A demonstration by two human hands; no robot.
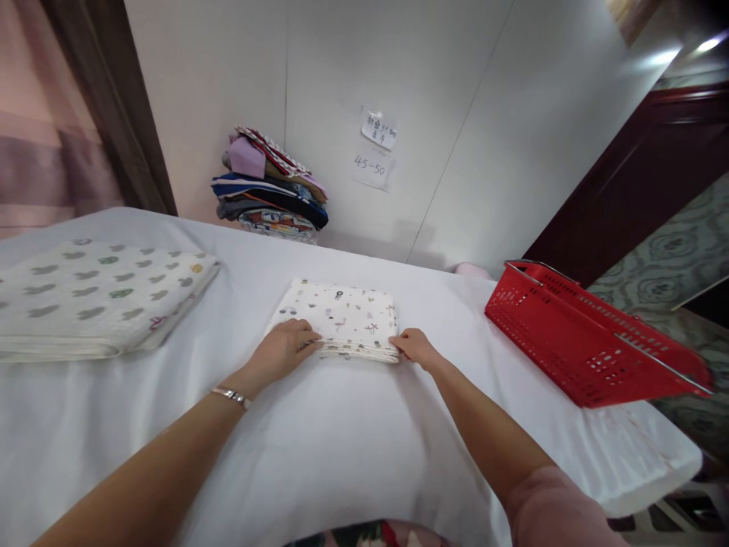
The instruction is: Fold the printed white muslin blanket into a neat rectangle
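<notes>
A white cloth (347, 315) with small printed figures lies folded into a layered rectangle on the white-covered table (342, 433). My left hand (288, 346) is at its near left corner, fingers curled over the edge with the thumb along the front. At the near right corner, my right hand (414, 348) pinches the edge of the layers between thumb and fingers. The cloth rests flat, its stacked folds facing me. A bracelet circles my left wrist.
On the left lies a larger folded cloth (96, 296) with grey and green prints. A red plastic basket (569, 334) stands at the right end. Behind the table's far edge rises a pile of folded fabrics (270, 186), against a pale wall with two paper notes (376, 148).
</notes>
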